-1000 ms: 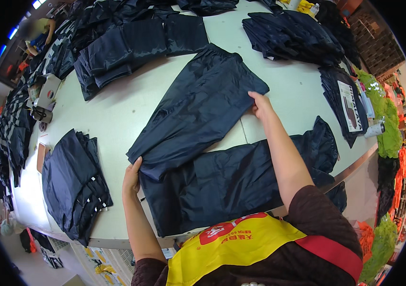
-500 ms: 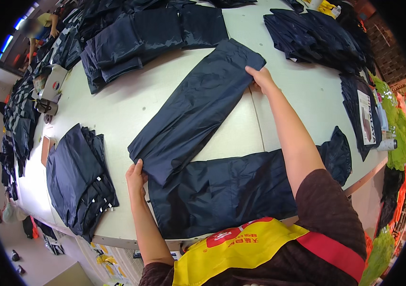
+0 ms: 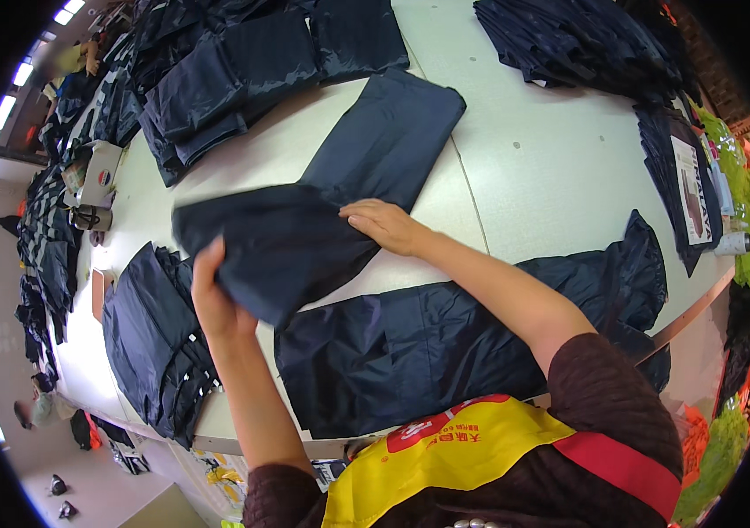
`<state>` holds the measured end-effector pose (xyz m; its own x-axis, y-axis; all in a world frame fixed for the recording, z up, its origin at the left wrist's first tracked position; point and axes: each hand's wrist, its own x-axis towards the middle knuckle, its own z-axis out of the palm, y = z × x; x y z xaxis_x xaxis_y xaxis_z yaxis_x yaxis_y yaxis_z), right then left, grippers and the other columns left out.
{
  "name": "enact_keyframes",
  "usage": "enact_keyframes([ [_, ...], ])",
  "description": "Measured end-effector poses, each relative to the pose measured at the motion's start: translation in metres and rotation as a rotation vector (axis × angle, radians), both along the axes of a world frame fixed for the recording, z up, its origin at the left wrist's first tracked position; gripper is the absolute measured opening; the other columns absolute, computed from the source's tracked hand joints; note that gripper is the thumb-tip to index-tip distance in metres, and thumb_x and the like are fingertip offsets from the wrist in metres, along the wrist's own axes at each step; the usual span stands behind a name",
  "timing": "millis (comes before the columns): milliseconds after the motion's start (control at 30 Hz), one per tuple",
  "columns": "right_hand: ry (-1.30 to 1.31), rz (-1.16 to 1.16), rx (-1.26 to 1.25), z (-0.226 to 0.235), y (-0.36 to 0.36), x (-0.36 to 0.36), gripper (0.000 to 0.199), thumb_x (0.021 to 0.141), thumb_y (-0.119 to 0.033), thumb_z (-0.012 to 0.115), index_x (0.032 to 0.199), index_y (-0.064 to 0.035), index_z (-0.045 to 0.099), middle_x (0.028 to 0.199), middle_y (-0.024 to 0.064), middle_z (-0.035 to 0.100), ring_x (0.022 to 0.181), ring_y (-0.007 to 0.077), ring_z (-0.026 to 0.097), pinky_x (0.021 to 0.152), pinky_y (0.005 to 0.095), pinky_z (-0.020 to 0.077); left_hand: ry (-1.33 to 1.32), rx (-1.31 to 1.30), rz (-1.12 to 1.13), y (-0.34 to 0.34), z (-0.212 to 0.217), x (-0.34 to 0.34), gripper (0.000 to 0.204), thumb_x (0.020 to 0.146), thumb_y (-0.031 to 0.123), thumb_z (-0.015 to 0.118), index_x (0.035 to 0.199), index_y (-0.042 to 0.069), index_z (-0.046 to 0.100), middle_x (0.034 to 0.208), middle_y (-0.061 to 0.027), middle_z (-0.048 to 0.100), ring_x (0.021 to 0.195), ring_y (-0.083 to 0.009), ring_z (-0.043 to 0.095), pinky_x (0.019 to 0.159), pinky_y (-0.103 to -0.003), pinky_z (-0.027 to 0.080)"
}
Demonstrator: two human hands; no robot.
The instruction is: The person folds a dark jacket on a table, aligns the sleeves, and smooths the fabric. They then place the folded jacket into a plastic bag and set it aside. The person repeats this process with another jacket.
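Observation:
A dark navy garment (image 3: 384, 132), long and narrow like trousers laid lengthwise, stretches over the white table. My left hand (image 3: 218, 286) is closed on its near end and holds that end up off the table, bent over to the left; this part is blurred. On the bend of the cloth rests my right hand (image 3: 381, 224), its fingers straight and lying flat. Close to my body a second dark navy garment (image 3: 410, 356) is spread across the table. Left of my left hand lies a stack of folded dark garments (image 3: 150, 339) with small white tags.
More folded dark garments (image 3: 243, 79) lie along the far left, with another pile (image 3: 568, 44) at the far right. A packaged dark garment with a printed card (image 3: 690, 189) sits near the right edge beside a cup (image 3: 732, 244). Another person (image 3: 67, 66) is far left.
My left hand has lifted the garment's near end and swung it up and leftward. My right hand has left the far end and moved down to the middle of the cloth.

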<state>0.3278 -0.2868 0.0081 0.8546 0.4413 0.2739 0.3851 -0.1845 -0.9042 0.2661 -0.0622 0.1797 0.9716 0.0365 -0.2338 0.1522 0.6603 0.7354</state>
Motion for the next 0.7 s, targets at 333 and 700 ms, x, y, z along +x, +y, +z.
enact_keyframes([
  [333,1.192,-0.211,1.265,0.007,0.015,-0.025,0.044,0.098,-0.033,0.040,0.131,-0.0044,0.044,0.131,0.0074,0.050,0.119,0.0197,0.049,0.104,0.0333,0.0368,-0.237,0.934,-0.272,-0.133,-0.051,0.128,0.035,0.086,0.029,0.060,0.111,0.005,0.059,0.096,-0.0103,0.066,0.100,-0.0235,0.060,0.087,-0.038,0.045],
  [700,0.966,-0.177,-0.141,0.012,-0.048,-0.017,0.031,0.088,-0.026,0.048,0.088,0.0021,0.062,0.085,0.0147,0.066,0.069,0.0263,0.065,0.063,0.0415,0.0527,-0.489,2.005,0.021,-0.138,-0.153,0.084,0.064,0.081,0.058,0.054,0.131,0.019,0.050,0.137,-0.0107,0.045,0.130,-0.0317,0.035,0.101,-0.065,0.018],
])
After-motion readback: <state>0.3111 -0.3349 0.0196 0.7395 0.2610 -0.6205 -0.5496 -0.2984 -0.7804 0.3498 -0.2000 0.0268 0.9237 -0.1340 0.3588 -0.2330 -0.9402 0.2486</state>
